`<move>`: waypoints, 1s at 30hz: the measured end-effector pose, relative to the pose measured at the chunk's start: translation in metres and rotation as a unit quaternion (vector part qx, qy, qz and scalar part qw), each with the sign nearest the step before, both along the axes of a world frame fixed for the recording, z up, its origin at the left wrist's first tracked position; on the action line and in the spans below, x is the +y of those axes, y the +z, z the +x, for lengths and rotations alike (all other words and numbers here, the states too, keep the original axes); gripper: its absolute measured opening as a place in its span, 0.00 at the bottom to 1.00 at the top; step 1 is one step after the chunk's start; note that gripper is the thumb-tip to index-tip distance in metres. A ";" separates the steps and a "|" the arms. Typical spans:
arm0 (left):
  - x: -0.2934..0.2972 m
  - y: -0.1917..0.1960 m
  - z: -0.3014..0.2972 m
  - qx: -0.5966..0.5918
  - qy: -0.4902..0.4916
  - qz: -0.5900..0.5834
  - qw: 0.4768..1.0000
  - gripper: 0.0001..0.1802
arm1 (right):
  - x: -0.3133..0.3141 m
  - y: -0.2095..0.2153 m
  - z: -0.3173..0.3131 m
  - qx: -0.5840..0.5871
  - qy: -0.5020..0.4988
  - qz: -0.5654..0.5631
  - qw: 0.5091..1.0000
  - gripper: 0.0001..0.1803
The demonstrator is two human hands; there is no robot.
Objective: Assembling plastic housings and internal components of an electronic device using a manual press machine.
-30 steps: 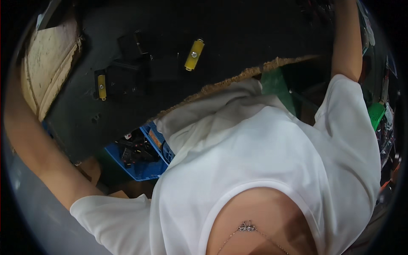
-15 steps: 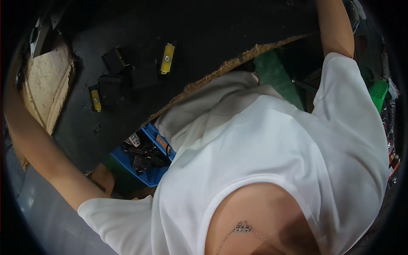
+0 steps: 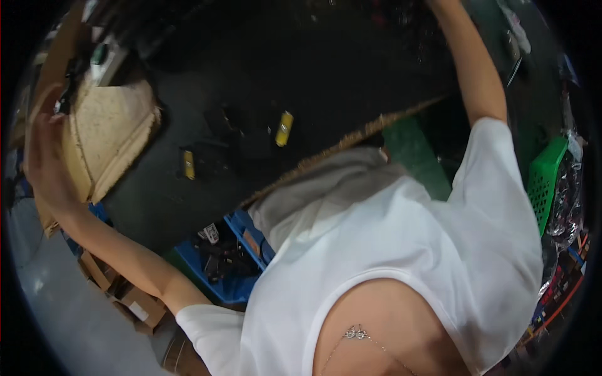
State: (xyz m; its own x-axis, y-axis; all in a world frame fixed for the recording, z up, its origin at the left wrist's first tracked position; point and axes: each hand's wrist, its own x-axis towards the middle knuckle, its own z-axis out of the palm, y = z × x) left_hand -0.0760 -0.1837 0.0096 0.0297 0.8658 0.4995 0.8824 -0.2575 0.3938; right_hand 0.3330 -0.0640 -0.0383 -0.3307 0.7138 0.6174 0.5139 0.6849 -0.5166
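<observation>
Nearest the body, a blue crate (image 3: pixel 238 289) of dark parts (image 3: pixel 219 260) sits below the ragged edge of the black tabletop (image 3: pixel 351 81). Beyond that edge lie a small yellow strip (image 3: pixel 189 165) and a longer yellow strip (image 3: pixel 284 130); a low arm sweep could knock either off, as both look loose. Farther out, the left hand (image 3: pixel 47 150) is beside a pale board (image 3: pixel 113 128), near a small dark piece (image 3: pixel 67 94); blur hides whether its fingers grip it, and a weak pinch could drop it. The right hand is out of view, fingers unknowable.
</observation>
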 end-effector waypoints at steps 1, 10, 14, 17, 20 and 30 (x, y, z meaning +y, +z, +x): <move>-0.009 -0.003 0.009 -0.033 -0.027 -0.011 0.999 0.17 | -0.009 0.007 -0.003 0.022 0.008 -0.046 0.999 0.20; -0.003 -0.037 0.026 -0.051 -0.132 -0.013 0.990 0.10 | -0.068 0.056 -0.051 0.060 0.018 0.031 0.998 0.22; 0.002 -0.045 0.027 -0.083 -0.140 -0.039 0.986 0.09 | -0.053 0.053 -0.053 -0.017 0.066 0.114 0.991 0.30; 0.002 -0.048 0.028 -0.076 -0.131 -0.016 0.988 0.08 | -0.047 0.055 -0.065 -0.018 0.065 0.093 0.993 0.29; 0.003 -0.046 0.032 -0.081 -0.125 0.020 0.989 0.08 | -0.033 0.058 -0.072 -0.034 0.068 0.090 0.993 0.27; 0.008 -0.065 0.015 -0.001 -0.094 -0.004 0.996 0.27 | 0.011 0.057 -0.087 -0.024 0.059 0.101 0.993 0.23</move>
